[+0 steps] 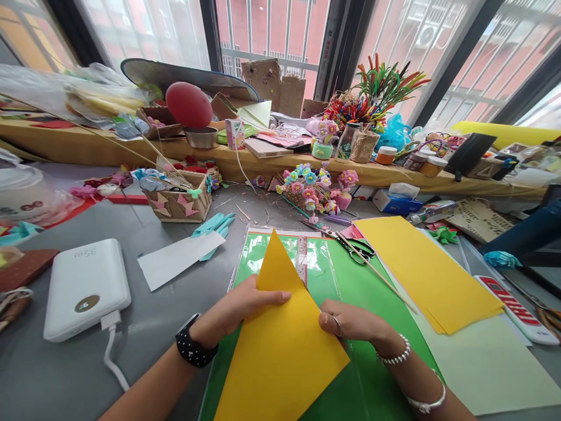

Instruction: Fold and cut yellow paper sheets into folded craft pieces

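Observation:
A yellow sheet of paper [284, 356], its pointed corner upward, is tilted over the green sheet in front of me. My left hand [249, 301] grips its left side, thumb flat on top and the other fingers hidden underneath. At the paper's right edge, my right hand [350, 321] is closed, its thumb beside that edge. A small dark sliver [305, 285] shows along the same edge, just above my right hand; what this hand holds is mostly hidden. Beneath lies a green sheet [377, 362] with a clear plastic sleeve [254, 251] and a pink ruler [302, 257].
Black-handled scissors [357, 248] and a wooden stick [385, 278] lie behind my right hand. More yellow sheets [429, 269] are at right. A white power bank [87, 289] with a cable and a white paper strip [179, 260] lie at left. Crafted flowers [309, 190] stand behind.

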A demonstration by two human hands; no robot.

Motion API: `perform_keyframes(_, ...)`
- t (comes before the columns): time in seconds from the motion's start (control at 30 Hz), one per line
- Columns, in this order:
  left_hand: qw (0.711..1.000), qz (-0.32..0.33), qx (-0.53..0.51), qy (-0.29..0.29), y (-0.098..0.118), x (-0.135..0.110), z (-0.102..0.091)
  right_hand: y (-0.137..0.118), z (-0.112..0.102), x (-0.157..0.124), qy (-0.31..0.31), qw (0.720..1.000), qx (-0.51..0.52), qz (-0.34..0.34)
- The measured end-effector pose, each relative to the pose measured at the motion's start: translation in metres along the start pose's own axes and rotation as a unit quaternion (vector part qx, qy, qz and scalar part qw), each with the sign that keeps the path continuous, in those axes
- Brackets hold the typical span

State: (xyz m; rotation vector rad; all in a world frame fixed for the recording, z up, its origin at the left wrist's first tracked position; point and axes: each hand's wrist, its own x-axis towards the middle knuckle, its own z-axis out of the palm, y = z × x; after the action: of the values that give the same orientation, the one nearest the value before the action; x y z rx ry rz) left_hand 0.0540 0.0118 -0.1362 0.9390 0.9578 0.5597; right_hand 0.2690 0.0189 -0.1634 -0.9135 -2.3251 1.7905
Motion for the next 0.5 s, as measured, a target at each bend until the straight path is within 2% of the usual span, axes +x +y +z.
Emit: perform_keyframes(0.5,1.000,-0.007,-0.022,-0.009,-0.0005,-0.0004,0.0009,0.0022,0.0009,0.0006,0.004,1.000,-0.001,-0.003)
